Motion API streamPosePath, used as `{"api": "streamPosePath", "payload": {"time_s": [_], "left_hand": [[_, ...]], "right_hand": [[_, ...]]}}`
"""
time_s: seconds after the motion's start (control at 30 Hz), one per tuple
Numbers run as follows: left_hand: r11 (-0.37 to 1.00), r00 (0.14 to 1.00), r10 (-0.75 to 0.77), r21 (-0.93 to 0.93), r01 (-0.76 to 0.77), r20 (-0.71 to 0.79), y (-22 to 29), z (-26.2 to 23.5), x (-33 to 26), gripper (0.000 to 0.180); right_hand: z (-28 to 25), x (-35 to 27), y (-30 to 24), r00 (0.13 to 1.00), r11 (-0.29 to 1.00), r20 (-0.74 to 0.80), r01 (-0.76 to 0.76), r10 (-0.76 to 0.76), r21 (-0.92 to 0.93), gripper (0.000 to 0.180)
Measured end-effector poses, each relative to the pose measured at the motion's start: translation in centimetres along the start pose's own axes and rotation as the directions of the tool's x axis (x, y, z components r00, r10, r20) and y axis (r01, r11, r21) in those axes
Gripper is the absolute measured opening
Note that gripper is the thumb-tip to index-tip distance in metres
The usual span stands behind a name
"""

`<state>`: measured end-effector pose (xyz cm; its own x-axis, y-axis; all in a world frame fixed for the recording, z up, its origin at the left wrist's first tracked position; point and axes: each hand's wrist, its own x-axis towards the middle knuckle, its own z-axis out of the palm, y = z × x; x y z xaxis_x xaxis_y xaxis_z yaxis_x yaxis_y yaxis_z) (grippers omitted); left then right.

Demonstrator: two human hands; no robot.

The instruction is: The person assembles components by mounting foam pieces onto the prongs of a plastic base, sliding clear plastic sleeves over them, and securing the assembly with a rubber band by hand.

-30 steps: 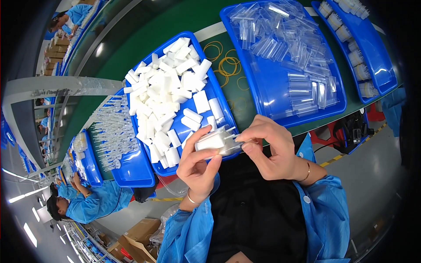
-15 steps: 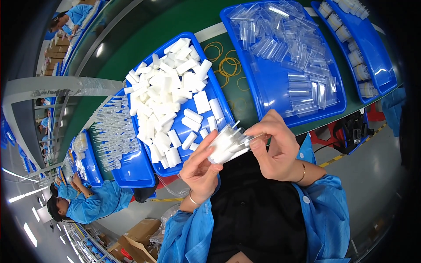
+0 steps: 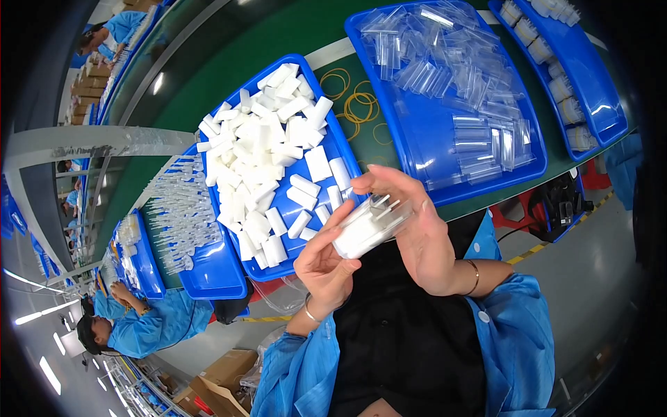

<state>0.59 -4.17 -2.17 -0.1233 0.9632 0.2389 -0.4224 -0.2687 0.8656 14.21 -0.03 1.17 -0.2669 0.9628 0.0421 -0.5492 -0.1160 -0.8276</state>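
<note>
In front of my chest is a bundle of clear plastic sleeves with white pieces inside (image 3: 368, 229). My left hand (image 3: 324, 264) is closed round its left end, thumb below and fingers above. My right hand (image 3: 425, 240) is at the other end, palm towards the clear ends, with its fingers stretched out and bent over the top. Its thumb is mostly hidden. Just beyond the bundle stands a blue tray (image 3: 351, 149) piled with white foam-like blocks (image 3: 260, 139). Several loose blocks lie at its near side.
A blue tray of clear plastic sleeves (image 3: 410, 125) stands right of the blocks. Yellow rubber bands (image 3: 360, 108) lie between the trays on the green table (image 3: 187, 69). Farther right is another blue tray (image 3: 597, 104). At left lie thin translucent tubes (image 3: 180, 215); a co-worker (image 3: 153, 323) sits beyond.
My right hand has gone from a pinch at the bundle's right end to spread fingers with the palm against that end. The bundle has turned slightly in my left hand.
</note>
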Motion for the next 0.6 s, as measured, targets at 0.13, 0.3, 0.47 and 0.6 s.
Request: {"api": "streamPosePath", "payload": {"time_s": [0.13, 0.3, 0.47, 0.6], "left_hand": [[0.999, 0.998, 0.002, -0.046, 0.001, 0.056, -0.30, -0.18, -0.24, 0.055], [0.999, 0.994, 0.043, 0.025, -0.046, 0.100, -0.68, -0.45, -0.61, 0.060], [0.969, 0.980, 0.140, 0.186, -0.166, 0.144, -0.87, -0.66, -0.78, 0.063], [0.896, 0.958, 0.179, 0.365, -0.252, 0.223, -0.09, -0.88, -0.47, 0.066]], "right_hand": [[0.66, 0.07, 0.05, 1.000, 0.995, 0.021, -0.008, 0.006, 0.102, 0.067], [0.81, -0.12, -0.09, 0.997, 0.992, 0.076, -0.017, 0.008, 0.126, 0.068], [0.91, -0.02, -0.09, 0.990, 0.995, 0.138, 0.025, -0.038, 0.092, 0.069], [1.09, -0.10, -0.20, 0.984, 0.990, 0.170, 0.026, -0.050, 0.142, 0.069]]}}
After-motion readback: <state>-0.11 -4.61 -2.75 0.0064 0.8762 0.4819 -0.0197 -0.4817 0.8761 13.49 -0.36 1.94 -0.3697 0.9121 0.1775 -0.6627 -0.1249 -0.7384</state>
